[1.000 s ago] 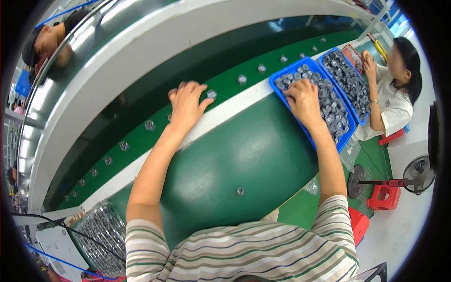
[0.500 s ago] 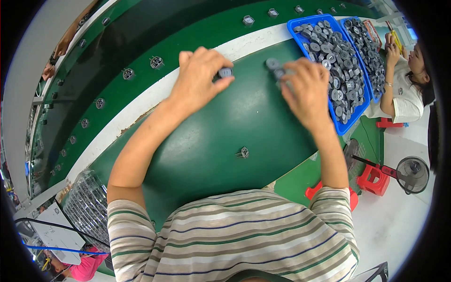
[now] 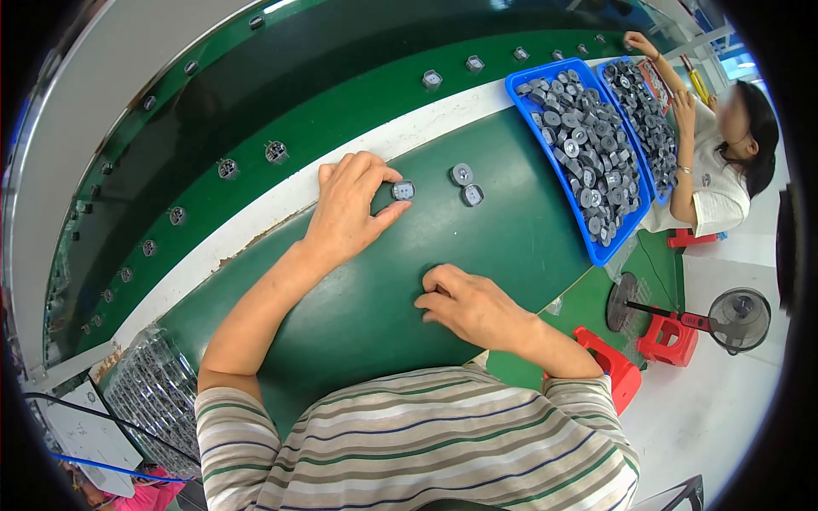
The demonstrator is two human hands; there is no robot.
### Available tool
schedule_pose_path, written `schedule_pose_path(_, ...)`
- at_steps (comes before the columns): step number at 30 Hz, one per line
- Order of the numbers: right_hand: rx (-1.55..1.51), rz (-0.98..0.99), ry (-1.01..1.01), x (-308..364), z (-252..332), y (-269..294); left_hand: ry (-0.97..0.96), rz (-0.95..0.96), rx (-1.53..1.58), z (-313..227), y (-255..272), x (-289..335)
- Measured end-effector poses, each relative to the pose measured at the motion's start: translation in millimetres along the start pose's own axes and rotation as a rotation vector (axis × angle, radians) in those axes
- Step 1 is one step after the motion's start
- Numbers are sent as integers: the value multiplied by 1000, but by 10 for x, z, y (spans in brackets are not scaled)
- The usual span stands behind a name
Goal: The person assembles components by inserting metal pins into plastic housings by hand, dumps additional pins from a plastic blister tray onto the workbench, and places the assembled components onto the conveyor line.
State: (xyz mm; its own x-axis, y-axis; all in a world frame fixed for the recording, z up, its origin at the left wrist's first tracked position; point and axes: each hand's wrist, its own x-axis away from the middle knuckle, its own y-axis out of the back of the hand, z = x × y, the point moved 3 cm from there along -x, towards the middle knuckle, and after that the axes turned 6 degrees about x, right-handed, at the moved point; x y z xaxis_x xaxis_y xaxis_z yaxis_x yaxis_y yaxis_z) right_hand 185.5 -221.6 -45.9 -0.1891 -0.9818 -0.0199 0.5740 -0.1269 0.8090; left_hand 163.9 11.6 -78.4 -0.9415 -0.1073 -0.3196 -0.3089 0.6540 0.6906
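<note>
My left hand (image 3: 348,207) is near the white ledge, thumb and fingers curled round a small grey plastic housing (image 3: 403,191) with a pale inner face. To its right on the green table (image 3: 366,298) lie a round grey cap (image 3: 462,175) and a second grey housing (image 3: 473,196), touching or nearly so. Closer to my body, my right hand (image 3: 477,311) is low over the tabletop, its thumb and fingertips drawn together. What is between those fingertips is hidden by the hand.
Two blue trays (image 3: 521,85) heaped with grey parts stand at right. Beyond the white ledge (image 3: 426,128), small parts sit spaced along a green conveyor (image 3: 375,111). A co-worker (image 3: 724,162) sits at far right. Clear plastic trays (image 3: 153,396) are stacked at left; red stools (image 3: 673,341) stand right.
My right hand has left the grey pieces and come toward my body, over where a small part with metal pins lay. That part is now out of sight. The view has shifted.
</note>
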Motion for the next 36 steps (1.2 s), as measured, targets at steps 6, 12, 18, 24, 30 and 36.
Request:
schedule_pose_path(6,-179,-461,-131,-175,-371,31,-8,10,39,-102,21,45)
schedule_pose_path(12,-288,-514,-251,-442,-496,118,3,100,76,-211,-7,237)
schedule_pose_path(18,2,-448,-55,-679,-409,216,15,102,103,-199,-22,235)
schedule_pose_path(24,306,-270,-44,-754,-304,209,6,91,94,-190,-9,205)
schedule_pose_path(30,230,-339,40,-740,-410,386,33,20,89,-81,80,155)
schedule_pose_path(36,608,-372,-93,-511,-892,484,90,-226,-171,478,550,-248)
